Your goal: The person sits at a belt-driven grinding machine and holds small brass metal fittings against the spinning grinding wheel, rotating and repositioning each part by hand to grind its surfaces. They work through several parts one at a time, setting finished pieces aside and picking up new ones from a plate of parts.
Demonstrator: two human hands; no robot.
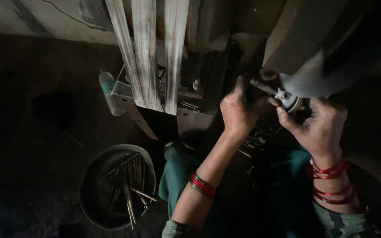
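Note:
My left hand reaches up to a dark machine part, its fingers curled around a thin metal rod that sticks out to the left of a round silver fitting. My right hand grips the area just right of that fitting, thumb pressed near its rim; what lies inside the palm is hidden. Red bangles circle both wrists. A large grey curved wheel or housing looms above the hands.
A round metal pan on the dark floor holds several thin metal rods. A plastic bottle stands by a grey metal frame with three pale belts running up. Small metal parts lie below the hands.

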